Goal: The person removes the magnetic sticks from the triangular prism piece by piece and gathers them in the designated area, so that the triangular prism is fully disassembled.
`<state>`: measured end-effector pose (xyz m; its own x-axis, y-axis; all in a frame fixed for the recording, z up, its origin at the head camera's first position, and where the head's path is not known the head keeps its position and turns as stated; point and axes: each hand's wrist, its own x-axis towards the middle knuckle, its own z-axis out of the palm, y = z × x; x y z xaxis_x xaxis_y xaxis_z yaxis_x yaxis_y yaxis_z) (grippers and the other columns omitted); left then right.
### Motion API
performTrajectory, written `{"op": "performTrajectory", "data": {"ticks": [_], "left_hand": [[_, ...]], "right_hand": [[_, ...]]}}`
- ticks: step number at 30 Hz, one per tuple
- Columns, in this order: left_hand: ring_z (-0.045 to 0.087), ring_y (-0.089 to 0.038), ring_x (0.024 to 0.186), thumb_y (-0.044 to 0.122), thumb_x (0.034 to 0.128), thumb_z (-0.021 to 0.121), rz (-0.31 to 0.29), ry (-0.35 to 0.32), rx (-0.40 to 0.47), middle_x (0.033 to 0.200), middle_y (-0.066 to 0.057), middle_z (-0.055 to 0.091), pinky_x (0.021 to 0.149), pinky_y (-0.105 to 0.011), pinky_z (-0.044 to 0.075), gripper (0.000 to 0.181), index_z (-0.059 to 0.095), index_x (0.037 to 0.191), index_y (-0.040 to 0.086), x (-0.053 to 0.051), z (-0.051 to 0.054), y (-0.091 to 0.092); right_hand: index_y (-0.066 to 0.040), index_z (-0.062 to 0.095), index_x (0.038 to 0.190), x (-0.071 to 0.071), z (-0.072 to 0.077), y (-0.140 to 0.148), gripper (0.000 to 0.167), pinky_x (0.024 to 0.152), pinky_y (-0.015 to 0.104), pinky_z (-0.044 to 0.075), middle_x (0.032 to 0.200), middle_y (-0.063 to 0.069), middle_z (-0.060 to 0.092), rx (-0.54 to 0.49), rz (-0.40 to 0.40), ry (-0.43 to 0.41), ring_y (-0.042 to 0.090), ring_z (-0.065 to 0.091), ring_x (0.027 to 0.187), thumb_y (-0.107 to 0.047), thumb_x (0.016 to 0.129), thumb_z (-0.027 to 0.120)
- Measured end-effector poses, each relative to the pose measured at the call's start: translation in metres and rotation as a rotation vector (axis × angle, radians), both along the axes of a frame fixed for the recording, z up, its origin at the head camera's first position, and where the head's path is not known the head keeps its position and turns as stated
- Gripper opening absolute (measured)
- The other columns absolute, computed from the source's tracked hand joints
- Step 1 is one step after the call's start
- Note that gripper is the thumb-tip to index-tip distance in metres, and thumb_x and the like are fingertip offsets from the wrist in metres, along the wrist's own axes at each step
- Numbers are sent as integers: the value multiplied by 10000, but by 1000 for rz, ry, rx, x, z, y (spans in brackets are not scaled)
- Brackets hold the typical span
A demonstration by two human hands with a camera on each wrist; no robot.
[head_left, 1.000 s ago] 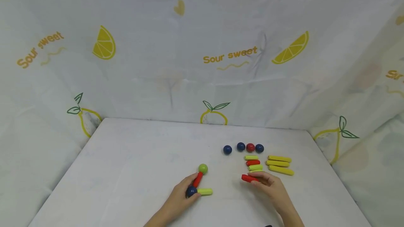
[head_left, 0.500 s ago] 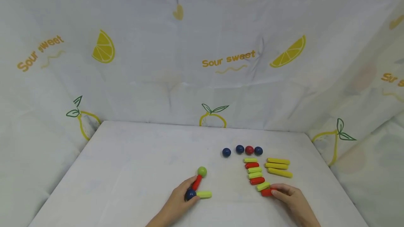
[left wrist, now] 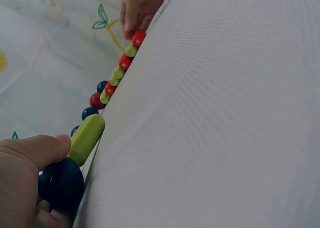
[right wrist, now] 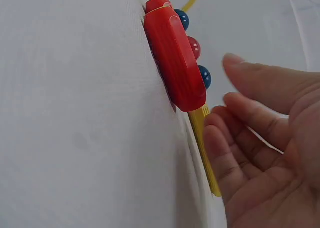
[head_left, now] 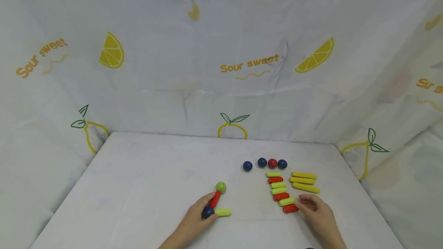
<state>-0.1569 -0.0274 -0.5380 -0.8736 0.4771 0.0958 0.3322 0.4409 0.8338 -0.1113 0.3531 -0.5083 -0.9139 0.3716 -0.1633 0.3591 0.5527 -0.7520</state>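
My left hand [head_left: 194, 218] grips a blue ball [head_left: 208, 212] that joins two short sticks. The red stick [head_left: 215, 200] points away and carries a light green ball [head_left: 220, 187] at its far end. The yellow-green stick [head_left: 224, 212] points right with a free end; in the left wrist view my thumb lies against this yellow-green stick [left wrist: 87, 138]. My right hand [head_left: 321, 214] is just right of the nearest red stick [head_left: 290, 208] of a row. In the right wrist view its loosely bent fingers hold nothing, apart from that red stick [right wrist: 175, 58].
A column of short sticks, yellow-green [head_left: 278, 185] and red [head_left: 275, 180], runs toward me on the right. Beside it lie three longer yellow sticks [head_left: 302, 181]. Behind are three blue balls [head_left: 262, 162] and a red ball [head_left: 272, 163]. A lemon-print cloth [head_left: 166, 68] hangs behind the table.
My right hand carried a red stick right and toward me, laid it at the near end of the column, and let go. My left hand keeps its hold on the joined pieces.
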Motion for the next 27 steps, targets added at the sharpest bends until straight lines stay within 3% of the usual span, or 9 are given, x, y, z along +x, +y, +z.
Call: {"op": "performTrajectory", "data": {"ticks": [5, 10, 15, 20, 24, 27], "left_hand": [[457, -322, 1302, 382, 876, 642, -11, 26, 8, 1423, -130, 474, 1055, -499, 378, 676, 394, 1422, 70, 0, 0, 1], [446, -299, 1318, 315, 855, 673, -12, 28, -6, 1449, -105, 449, 1072, -489, 364, 709, 362, 1446, 79, 0, 1, 1], [442, -314, 1319, 137, 800, 648, -8, 21, -10, 1449, -116, 448, 1070, -505, 362, 699, 369, 1437, 58, 2, 3, 0], [453, -307, 1312, 132, 807, 654, -7, 44, -12, 1439, -113, 462, 1068, -495, 371, 684, 382, 1430, 61, 2, 2, -1], [458, -292, 1309, 179, 842, 663, -8, 60, -3, 1435, -102, 467, 1068, -480, 376, 655, 388, 1426, 67, 2, 0, -1], [455, -287, 1312, 216, 867, 658, -10, 51, 4, 1437, -97, 465, 1066, -471, 380, 635, 392, 1424, 68, 1, -1, -1]], "right_hand": [[-19, 546, 1252, 2, 19, -20, 445, 816, 206, 549, 1260, 178, 582, -14, 8, 94, 227, 590, 1098, -273, 901, 647], [-37, 603, 1186, -4, 28, -58, 348, 833, 190, 540, 1185, 124, 638, -147, 173, 144, 154, 620, 1036, -167, 872, 682], [-13, 589, 1220, -14, 24, -97, 398, 869, 249, 543, 1226, 174, 617, -321, 421, 93, 285, 602, 1121, -166, 866, 687], [-20, 580, 1254, -27, 16, -126, 421, 924, 267, 517, 1274, 167, 598, -396, 645, 24, 301, 565, 1185, -197, 882, 667], [-22, 590, 1242, -36, 8, -141, 392, 960, 292, 498, 1270, 162, 601, -409, 731, 13, 302, 556, 1199, -169, 884, 653], [-48, 605, 1225, -40, 3, -147, 368, 952, 285, 503, 1256, 135, 614, -389, 731, 12, 284, 568, 1187, -149, 875, 652]]}}
